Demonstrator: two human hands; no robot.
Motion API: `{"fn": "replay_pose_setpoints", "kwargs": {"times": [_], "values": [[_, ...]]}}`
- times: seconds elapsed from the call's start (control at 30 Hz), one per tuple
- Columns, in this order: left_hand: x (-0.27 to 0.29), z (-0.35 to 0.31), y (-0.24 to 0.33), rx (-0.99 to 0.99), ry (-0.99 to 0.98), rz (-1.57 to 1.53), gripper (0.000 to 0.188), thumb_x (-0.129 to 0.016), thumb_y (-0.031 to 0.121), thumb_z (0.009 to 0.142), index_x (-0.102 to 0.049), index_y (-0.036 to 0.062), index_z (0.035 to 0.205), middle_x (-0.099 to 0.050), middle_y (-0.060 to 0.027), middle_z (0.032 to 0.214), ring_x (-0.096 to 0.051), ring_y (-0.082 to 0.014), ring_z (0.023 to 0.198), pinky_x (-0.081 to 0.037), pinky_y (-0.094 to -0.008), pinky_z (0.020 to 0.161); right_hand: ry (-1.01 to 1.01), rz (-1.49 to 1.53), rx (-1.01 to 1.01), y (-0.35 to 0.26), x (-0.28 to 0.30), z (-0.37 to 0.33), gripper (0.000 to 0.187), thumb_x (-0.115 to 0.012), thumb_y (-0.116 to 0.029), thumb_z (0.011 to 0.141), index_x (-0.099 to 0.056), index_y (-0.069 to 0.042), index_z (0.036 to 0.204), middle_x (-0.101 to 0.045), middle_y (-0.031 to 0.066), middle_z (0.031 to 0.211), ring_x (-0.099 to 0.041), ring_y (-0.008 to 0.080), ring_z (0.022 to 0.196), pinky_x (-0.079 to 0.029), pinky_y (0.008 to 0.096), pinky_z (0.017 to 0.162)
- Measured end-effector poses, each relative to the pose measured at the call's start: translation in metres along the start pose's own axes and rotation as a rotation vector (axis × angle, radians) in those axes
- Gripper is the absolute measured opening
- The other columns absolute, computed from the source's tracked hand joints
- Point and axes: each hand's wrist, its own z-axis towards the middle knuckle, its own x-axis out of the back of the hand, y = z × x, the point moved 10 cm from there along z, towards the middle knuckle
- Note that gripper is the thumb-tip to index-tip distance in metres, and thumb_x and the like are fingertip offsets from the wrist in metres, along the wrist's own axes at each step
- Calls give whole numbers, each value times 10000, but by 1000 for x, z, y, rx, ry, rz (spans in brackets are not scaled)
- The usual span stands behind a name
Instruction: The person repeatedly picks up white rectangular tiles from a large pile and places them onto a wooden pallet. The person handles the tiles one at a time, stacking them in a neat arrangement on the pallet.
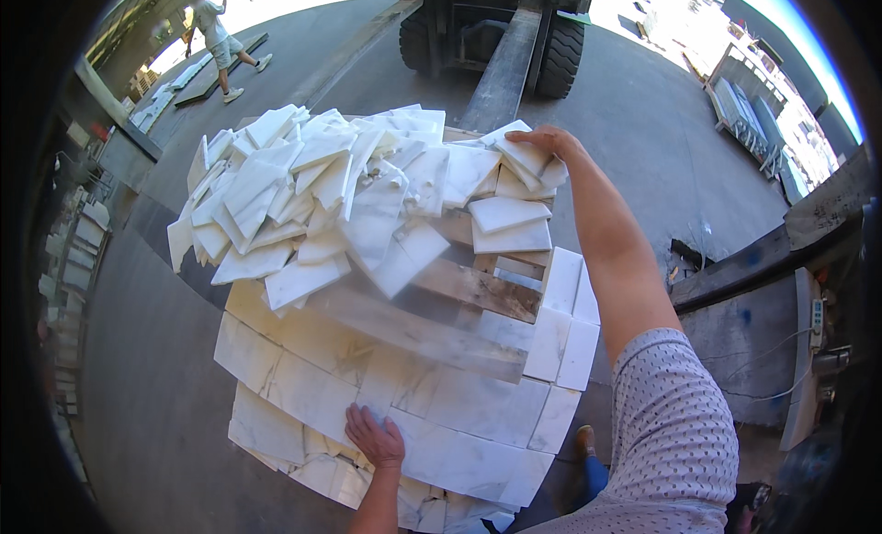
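Observation:
A heap of broken white marble pieces (285, 180) with grey veins lies on a wooden pallet (478, 291). At the heap's far right corner my right hand (549, 143) closes its fingers over the edge of a marble piece (503, 134). Two flat marble pieces (511, 224) lie stacked just nearer than that hand. Below the pallet, rows of rectangular marble tiles (450, 387) form a lower layer. My left hand (375, 437) rests on this layer near its front, fingers spread, holding nothing. More broken marble pieces (266, 424) lie along the near left edge.
A forklift (496, 29) stands beyond the heap, one long fork (501, 75) reaching toward the pallet. A person (220, 38) walks at the far left. Long slabs (744, 112) lean on a rack at the far right. A metal beam (753, 258) and bench (744, 359) stand at the right.

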Motion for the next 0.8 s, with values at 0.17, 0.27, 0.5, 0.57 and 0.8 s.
{"fn": "replay_pose_setpoints", "kwargs": {"times": [0.17,0.27,0.5,0.57,0.8], "values": [[1,2,2,-4,-6,-3,554,-543,300,915,-423,-38,1337,-411,-273,1445,-373,-465,1352,-298,-590,1077,59,60,70,-7,0,-4,886,-830,-663,581,-714,29,1121,-654,175,1225,-641,293,1070,-483,414,923],[4,3,3,-4,-7,-1,550,-538,302,920,-428,-42,1333,-409,-272,1448,-373,-465,1352,-299,-585,1079,85,120,101,-12,2,-15,873,-855,-598,569,-685,53,1125,-653,199,1202,-648,294,1047,-500,390,879],[7,2,5,-3,-12,-1,529,-530,263,928,-427,-51,1341,-399,-277,1453,-367,-468,1351,-286,-577,1086,414,24,254,-41,14,-65,1101,-889,-412,592,-352,62,1427,-608,223,1222,-625,351,1106,-518,428,952],[7,2,5,-12,5,-1,529,-532,264,925,-430,-50,1338,-400,-274,1455,-370,-464,1351,-288,-576,1086,416,91,235,-36,6,-71,1091,-893,-394,595,-339,57,1419,-613,228,1207,-625,369,1111,-521,427,956],[5,-1,2,-12,22,-26,524,-556,241,907,-439,-38,1334,-409,-258,1456,-373,-452,1353,-287,-568,1090,553,500,229,8,-2,-87,866,-911,-283,631,-391,32,1248,-623,241,1151,-648,320,1070,-548,403,908]]}}
